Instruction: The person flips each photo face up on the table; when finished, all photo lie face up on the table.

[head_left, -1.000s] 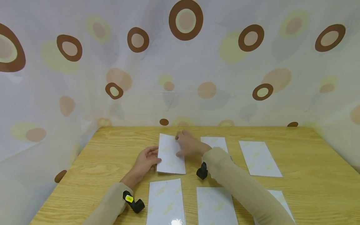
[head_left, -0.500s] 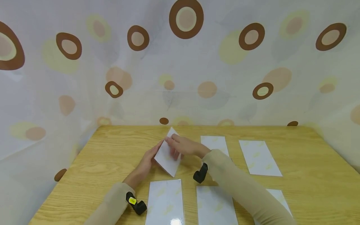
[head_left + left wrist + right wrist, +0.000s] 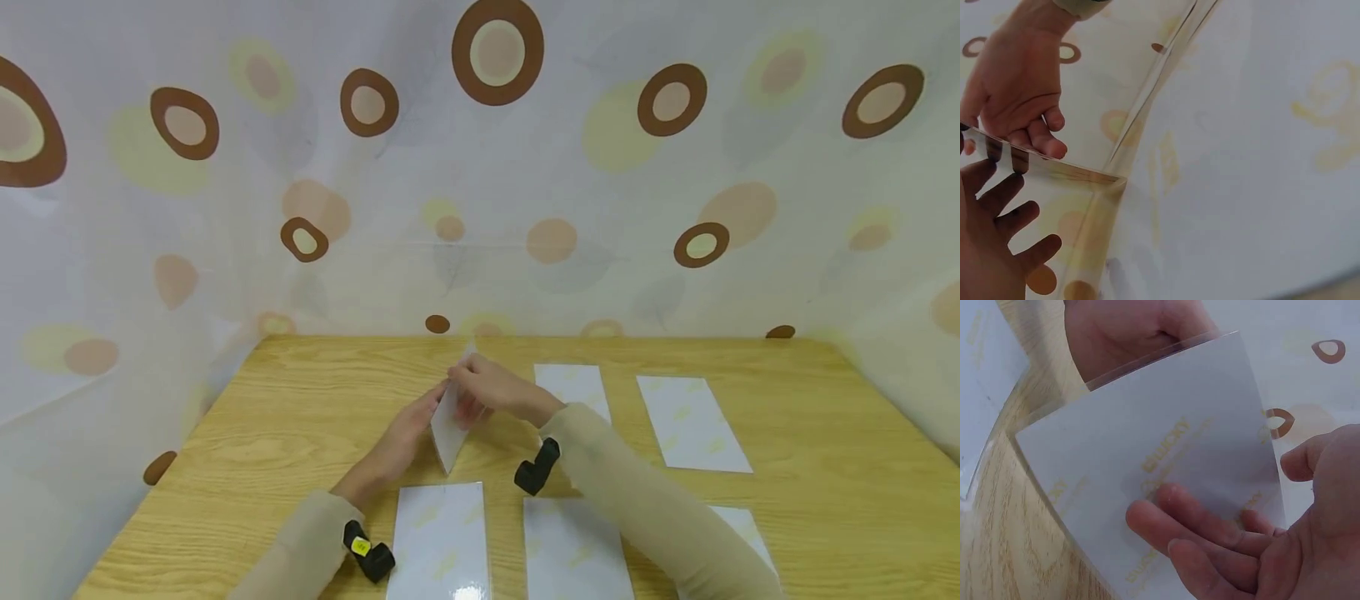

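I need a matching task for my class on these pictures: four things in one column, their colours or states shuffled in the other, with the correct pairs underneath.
Column one
1. Raised sheet
2. Tabletop
3. Backdrop
4. Left-wrist device

Column two
A. Pale, patterned with brown rings
B. Black, with a yellow label
C. White with yellow LUCKY print, tilted up between the left hand and the right hand
D. Yellowish wood grain

Right pairs: 1-C, 2-D, 3-A, 4-B

Glossy card (image 3: 1066,172) between two hands (image 3: 1022,81)
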Demonstrator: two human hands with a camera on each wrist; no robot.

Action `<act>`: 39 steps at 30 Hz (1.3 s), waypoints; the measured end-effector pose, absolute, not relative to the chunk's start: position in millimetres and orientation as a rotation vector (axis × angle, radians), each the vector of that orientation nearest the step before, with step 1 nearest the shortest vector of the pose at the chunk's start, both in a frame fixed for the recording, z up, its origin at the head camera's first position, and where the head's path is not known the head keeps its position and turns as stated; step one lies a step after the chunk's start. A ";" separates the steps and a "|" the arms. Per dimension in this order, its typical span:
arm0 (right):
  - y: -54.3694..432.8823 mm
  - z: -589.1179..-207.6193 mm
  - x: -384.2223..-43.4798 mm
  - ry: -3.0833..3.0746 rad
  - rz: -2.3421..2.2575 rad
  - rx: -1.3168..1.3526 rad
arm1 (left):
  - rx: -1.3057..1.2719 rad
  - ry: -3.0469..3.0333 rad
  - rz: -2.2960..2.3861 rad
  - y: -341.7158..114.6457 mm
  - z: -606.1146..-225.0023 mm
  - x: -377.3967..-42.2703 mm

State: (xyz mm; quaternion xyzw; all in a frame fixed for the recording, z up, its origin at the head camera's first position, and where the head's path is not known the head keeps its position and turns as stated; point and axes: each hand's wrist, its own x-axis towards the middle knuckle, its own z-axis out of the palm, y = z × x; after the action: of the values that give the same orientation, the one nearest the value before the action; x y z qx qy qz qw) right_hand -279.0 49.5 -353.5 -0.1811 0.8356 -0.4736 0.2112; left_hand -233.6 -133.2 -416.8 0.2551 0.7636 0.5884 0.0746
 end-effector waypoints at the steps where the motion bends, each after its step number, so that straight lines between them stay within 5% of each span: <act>1: 52.0 -351.6 -277.9 2.317 -1.313 -0.492 | 0.798 2.308 1.738 -132.2 -415.9 -233.1; 12: 75.4 -358.3 -276.9 2.555 -1.094 -0.509 | 1.023 2.673 1.118 -141.1 -418.9 -234.6; 20: 82.2 -370.2 -280.3 2.873 -0.662 -0.617 | 0.941 2.785 0.812 -155.7 -416.6 -245.7; 39: 71.9 -398.2 -297.4 2.895 -0.559 -0.415 | 0.817 2.762 0.597 -159.8 -412.2 -274.3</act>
State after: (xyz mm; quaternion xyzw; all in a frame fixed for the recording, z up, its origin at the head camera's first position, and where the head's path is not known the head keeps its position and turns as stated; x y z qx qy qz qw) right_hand -297.4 71.9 -398.2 -0.1390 0.9690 -0.1870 0.0819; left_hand -274.3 -159.8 -412.2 0.2765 0.9342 0.2020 0.0999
